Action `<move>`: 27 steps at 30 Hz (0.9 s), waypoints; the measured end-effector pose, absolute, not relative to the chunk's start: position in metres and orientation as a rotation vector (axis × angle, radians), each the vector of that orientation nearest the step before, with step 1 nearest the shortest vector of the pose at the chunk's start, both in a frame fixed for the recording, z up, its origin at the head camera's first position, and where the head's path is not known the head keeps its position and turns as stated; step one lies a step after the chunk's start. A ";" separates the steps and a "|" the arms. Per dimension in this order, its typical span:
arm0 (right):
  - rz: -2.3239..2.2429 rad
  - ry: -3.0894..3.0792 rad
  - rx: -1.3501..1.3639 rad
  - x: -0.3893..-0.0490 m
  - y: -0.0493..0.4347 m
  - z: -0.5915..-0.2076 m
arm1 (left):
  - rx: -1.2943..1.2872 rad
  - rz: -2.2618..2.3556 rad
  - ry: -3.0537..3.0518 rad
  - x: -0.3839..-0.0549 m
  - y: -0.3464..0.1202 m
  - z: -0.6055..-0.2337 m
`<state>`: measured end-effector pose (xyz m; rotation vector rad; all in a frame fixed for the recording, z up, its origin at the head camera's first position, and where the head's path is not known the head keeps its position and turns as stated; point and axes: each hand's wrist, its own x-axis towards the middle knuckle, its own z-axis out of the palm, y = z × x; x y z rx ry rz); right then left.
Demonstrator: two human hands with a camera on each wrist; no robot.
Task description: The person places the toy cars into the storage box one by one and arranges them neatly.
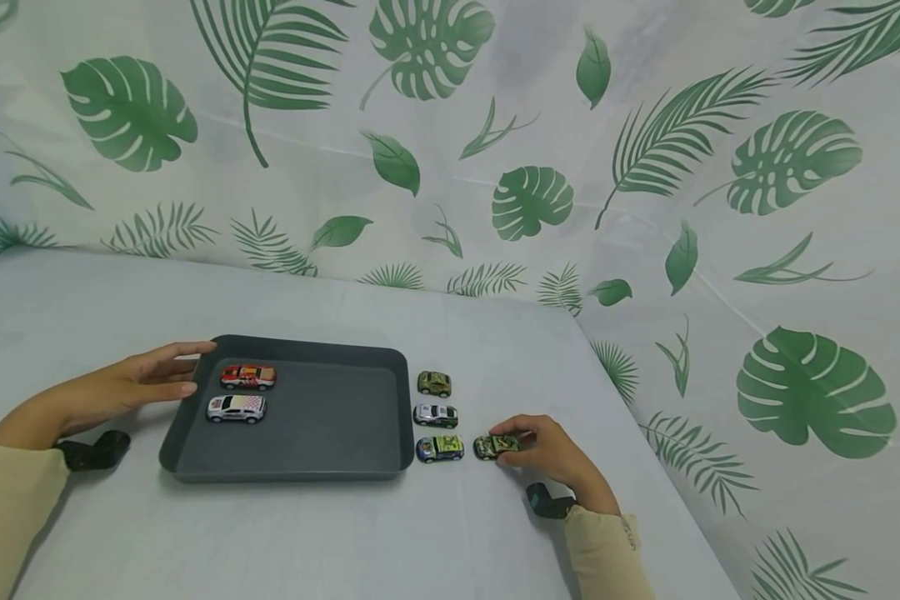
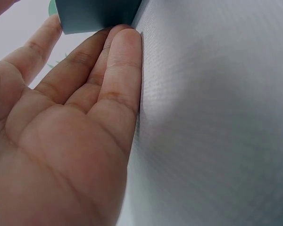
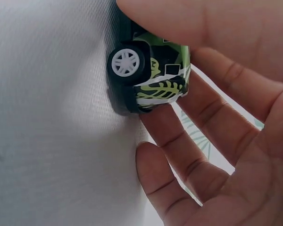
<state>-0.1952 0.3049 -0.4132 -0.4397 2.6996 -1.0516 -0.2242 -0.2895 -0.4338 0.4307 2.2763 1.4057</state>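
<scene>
My right hand (image 1: 547, 450) pinches a green camouflage toy car (image 1: 492, 447) between thumb and fingers on the white table; the right wrist view shows the toy car (image 3: 162, 77) with its wheel against the cloth. At the left end of a dark grey tray (image 1: 330, 417), my left hand (image 1: 131, 382) rests with extended fingers against the rim. Inside the tray, on its left side, sit a red toy car (image 1: 248, 377) and, below it, a white toy car (image 1: 237, 408). In the left wrist view, the left fingers (image 2: 122, 66) reach the tray's side (image 2: 96, 16).
Right of the tray, a column of toy cars stands on the table: an olive one (image 1: 434, 383), a silver one (image 1: 436, 415) and a yellow-green and blue one (image 1: 440, 448). A leaf-patterned cloth (image 1: 457, 167) rises behind the table and along its right side.
</scene>
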 end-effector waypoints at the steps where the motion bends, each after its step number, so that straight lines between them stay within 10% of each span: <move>1: -1.050 2.701 -0.443 -0.195 0.305 -0.413 | 0.428 1.407 2.274 -0.224 -0.290 -0.434; 27: -1.052 2.743 -0.592 -0.190 0.296 -0.397 | 0.406 1.400 2.268 -0.225 -0.289 -0.433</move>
